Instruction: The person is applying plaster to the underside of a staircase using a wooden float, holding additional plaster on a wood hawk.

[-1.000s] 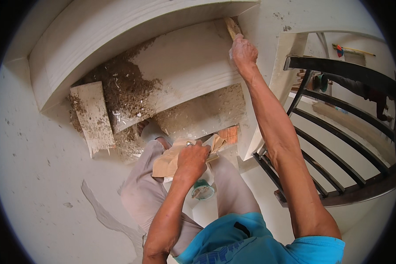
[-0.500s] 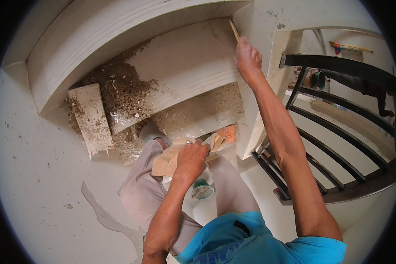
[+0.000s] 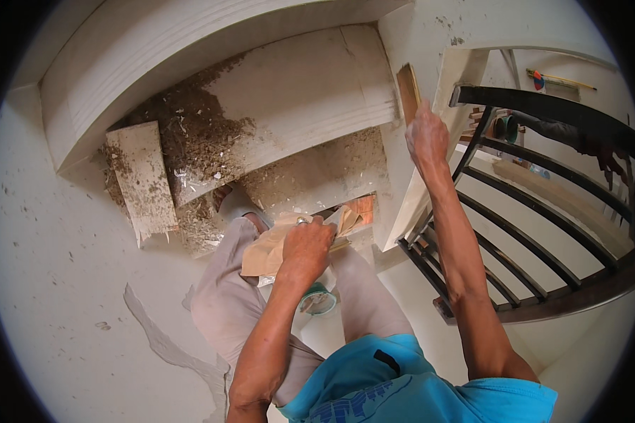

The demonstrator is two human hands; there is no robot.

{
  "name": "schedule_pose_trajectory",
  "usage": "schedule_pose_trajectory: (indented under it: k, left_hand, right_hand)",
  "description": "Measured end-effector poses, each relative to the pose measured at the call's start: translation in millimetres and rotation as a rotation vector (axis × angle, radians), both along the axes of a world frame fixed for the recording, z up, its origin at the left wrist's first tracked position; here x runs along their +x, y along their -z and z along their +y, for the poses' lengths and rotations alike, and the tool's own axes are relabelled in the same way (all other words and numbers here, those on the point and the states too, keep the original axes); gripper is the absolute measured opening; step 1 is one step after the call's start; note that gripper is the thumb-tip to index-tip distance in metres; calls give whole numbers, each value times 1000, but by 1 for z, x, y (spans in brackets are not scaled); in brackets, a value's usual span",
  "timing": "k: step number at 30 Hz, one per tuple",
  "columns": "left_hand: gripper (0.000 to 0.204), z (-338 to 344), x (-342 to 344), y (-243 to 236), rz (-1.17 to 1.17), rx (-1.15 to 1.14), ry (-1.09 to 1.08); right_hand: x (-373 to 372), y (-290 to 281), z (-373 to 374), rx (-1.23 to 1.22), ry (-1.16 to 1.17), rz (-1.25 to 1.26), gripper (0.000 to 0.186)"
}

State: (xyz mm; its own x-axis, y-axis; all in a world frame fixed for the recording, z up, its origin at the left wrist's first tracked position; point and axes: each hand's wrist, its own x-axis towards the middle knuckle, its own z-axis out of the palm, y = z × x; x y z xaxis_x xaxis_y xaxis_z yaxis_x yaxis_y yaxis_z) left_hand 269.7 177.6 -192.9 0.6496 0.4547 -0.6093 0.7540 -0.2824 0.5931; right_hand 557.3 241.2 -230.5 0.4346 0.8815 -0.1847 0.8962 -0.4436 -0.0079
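Observation:
My right hand [image 3: 427,143], at the end of an outstretched arm, grips a flat brown strip with a pale edge [image 3: 407,92]. The strip lies against the white wall beside the stair landing; its exact kind does not show. Over my lap, my left hand [image 3: 308,247] is closed on crumpled tan paper [image 3: 264,255], which has a torn, folded end sticking out to the right. A narrow pale edge shows below that hand. Between my legs, partly below the paper, is a round green-rimmed container [image 3: 318,302].
A loose, dirt-caked pale slab [image 3: 142,180] leans at the left beside rubble and soil [image 3: 197,134] on the step [image 3: 296,77]. Black railing bars [image 3: 536,211] stand close to my right arm. A reddish brick patch [image 3: 362,209] shows below the step. Another person's arm [image 3: 564,130] appears beyond the railing.
My right hand has moved right and down with the brown strip, from the step's far corner onto the wall. The strip now shows its broad face. My left hand stays on the paper.

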Motion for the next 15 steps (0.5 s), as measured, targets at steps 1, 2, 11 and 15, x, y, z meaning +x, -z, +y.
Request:
schedule_pose_trajectory:
  k: [1, 2, 11, 15]
  left_hand:
    - [22, 0, 0, 0, 6, -4, 3]
    - [22, 0, -1, 0, 3, 2, 1]
    - [23, -6, 0, 3, -5, -2, 18]
    - [22, -4, 0, 1, -10, 5, -4]
  right_hand:
    - [5, 12, 10, 24, -2, -9, 21]
    - [11, 30, 18, 48, -3, -17, 22]
    - [-91, 66, 70, 173, -268, 128, 12]
    - [-111, 20, 80, 38, -361, 327, 14]
